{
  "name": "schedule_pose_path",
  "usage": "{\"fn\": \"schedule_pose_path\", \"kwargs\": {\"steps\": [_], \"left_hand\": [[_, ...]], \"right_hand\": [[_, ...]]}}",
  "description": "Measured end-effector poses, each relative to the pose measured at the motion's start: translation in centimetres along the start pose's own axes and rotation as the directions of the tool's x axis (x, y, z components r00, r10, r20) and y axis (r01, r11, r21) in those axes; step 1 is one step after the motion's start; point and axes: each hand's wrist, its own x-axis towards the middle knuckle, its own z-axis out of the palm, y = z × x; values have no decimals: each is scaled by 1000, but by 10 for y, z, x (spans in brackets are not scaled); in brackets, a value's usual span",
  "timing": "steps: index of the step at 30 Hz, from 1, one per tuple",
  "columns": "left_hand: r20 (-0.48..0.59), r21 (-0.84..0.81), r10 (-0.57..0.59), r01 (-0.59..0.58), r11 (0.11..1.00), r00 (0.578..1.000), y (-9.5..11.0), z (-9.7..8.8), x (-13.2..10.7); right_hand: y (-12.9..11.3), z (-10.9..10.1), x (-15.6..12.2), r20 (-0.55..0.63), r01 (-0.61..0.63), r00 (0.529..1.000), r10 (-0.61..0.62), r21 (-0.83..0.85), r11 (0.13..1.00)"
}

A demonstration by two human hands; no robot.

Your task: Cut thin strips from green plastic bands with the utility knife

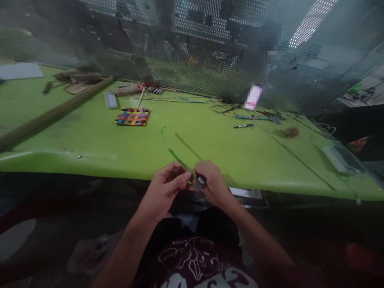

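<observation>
Both hands meet just in front of the near edge of the green table (105, 144). My left hand (168, 182) pinches a thin green strip (175, 157) that rises away toward the table's middle. My right hand (211, 182) is closed on a small dark tool with a grey tip (198, 183), held against the strip's near end. The strip's far end is blurred.
A multicoloured woven mat (132, 116) lies mid-table, with a long wooden pole (51, 116) to its left. A black pen (243, 126), scraps and a perforated metal screen (195, 80) stand at the back. A clear tray (339, 156) sits at the right.
</observation>
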Motion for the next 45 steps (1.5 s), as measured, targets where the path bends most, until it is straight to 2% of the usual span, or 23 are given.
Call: {"fn": "schedule_pose_path", "kwargs": {"steps": [8, 13, 16, 25, 33, 40, 45], "left_hand": [[-26, 63, 36, -34, 997, 999, -2, -1, 1], [-26, 99, 6, -3, 995, 1000, -7, -4, 5], [-34, 109, 28, -24, 994, 999, -9, -6, 6], [-5, 133, 35, -34, 991, 999, -10, -5, 10], [-46, 123, 25, -19, 992, 999, -10, -1, 11], [-4, 137, 44, -43, 990, 999, -13, -3, 11], [3, 128, 30, -30, 991, 1000, -13, -4, 10]], "right_hand": [[5, 3, 1, 33, -26, 999, 26, 9, 1000], [11, 10, 2, 23, 4, 1000, -4, 19, 1000], [13, 11, 2, 26, 3, 1000, -3, 2, 1000], [12, 9, 4, 23, -22, 999, 23, -9, 1000], [16, 10, 0, 37, -29, 999, 28, 20, 999], [13, 7, 2, 25, -33, 999, 32, 39, 999], [11, 3, 2, 63, -56, 997, 53, 53, 997]]}}
